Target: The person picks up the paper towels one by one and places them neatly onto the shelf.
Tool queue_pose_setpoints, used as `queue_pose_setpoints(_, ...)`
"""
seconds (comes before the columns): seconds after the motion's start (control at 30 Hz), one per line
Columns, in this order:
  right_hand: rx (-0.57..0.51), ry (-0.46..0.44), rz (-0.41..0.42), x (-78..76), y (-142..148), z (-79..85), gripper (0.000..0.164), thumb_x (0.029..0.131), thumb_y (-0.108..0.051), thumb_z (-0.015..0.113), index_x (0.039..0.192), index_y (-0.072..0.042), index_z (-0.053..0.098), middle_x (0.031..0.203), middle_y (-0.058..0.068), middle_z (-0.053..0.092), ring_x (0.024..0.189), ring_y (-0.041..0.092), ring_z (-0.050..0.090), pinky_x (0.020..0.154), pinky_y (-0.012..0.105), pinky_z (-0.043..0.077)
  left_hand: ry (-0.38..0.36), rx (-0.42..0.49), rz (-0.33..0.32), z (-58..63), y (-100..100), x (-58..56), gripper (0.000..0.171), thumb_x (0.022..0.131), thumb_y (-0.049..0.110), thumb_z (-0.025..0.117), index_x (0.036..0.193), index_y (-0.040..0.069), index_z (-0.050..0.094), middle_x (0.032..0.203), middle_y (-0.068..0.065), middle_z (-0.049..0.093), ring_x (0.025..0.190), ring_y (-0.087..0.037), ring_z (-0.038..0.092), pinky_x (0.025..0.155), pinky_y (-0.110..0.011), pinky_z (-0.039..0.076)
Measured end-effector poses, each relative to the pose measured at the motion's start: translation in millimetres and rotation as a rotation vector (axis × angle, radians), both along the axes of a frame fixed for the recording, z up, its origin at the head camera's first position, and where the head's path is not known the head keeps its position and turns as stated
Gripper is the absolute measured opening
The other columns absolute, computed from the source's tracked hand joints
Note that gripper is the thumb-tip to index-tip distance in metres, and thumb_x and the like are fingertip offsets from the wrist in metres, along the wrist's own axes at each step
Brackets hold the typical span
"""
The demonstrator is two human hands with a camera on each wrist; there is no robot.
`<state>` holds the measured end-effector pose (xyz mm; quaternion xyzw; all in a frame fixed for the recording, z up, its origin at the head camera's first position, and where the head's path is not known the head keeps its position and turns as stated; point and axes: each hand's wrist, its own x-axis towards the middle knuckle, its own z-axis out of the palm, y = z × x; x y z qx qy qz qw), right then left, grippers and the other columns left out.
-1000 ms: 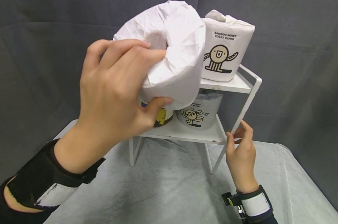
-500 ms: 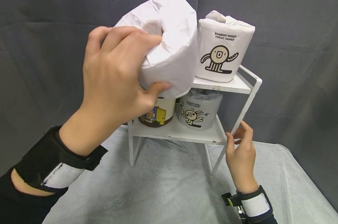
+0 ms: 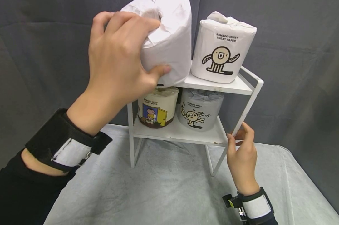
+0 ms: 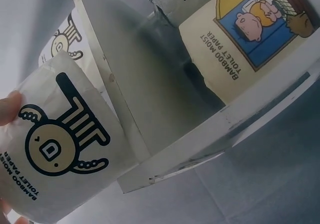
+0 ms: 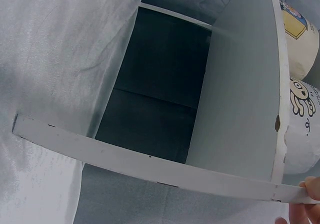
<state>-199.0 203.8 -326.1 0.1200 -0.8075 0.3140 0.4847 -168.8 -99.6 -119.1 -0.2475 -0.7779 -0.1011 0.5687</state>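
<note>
My left hand (image 3: 120, 59) grips a white paper-wrapped toilet roll (image 3: 169, 51) by its top rim and side, at the left of the upper shelf board (image 3: 217, 87). In the left wrist view this roll (image 4: 55, 144) shows a cartoon figure and overlaps the board's front edge; whether it touches the board I cannot tell. Another white toilet roll (image 3: 223, 51) stands on the board's right half. With thumb and fingers, my right hand (image 3: 242, 153) holds the right front post (image 3: 243, 114) of the white shelf rack, near the lower shelf.
On the lower shelf (image 3: 169, 132) a cream toilet roll (image 3: 158, 107) stands left of a grey-looking one (image 3: 200, 111). The rack's thin legs (image 3: 132, 153) stand on a pale cloth-covered surface (image 3: 158, 193). A dark grey curtain (image 3: 298, 78) hangs behind.
My left hand has carried its roll upward and away toward the upper shelf, uncovering the cream roll below and more of the white roll on the right. My right hand keeps its hold.
</note>
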Motion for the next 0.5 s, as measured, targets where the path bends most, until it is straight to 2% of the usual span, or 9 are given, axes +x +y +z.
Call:
queue_pose_setpoints(0.2,-0.003,0.0,-0.004,0.4,0.3,-0.8,0.045,0.092,0.007,0.064,0.131,0.008,0.041,0.09,0.022,0.057,0.081,0.034,0.06,0.069,0.034,0.041,-0.088,0.015,0.031,8.4,6.2,-6.1,0.062,0.075,0.042,0.084,0.125,0.009,0.064,0.121,-0.004,0.068,0.117,-0.023,0.05,0.108,-0.036,0.022)
queue_pose_setpoints(0.37,-0.005,0.001,-0.001,0.6,0.6,-0.8,0.045,0.093,0.007,0.063,0.131,0.007,0.041,0.09,0.021,0.058,0.081,0.033,0.06,0.069,0.033,0.041,-0.137,0.005,0.081,16.1,9.8,-10.7,0.064,0.076,0.044,0.082,0.127,0.01,0.063,0.125,-0.003,0.066,0.119,-0.023,0.051,0.108,-0.036,0.023)
queue_pose_setpoints(0.5,-0.007,0.0,0.002,0.3,0.3,-0.7,0.045,0.093,0.007,0.063,0.132,0.007,0.041,0.09,0.021,0.058,0.081,0.033,0.06,0.069,0.034,0.041,-0.21,-0.004,0.134,23.0,11.4,-16.5,0.068,0.078,0.05,0.079,0.131,0.012,0.061,0.127,-0.004,0.063,0.124,-0.023,0.049,0.108,-0.038,0.023)
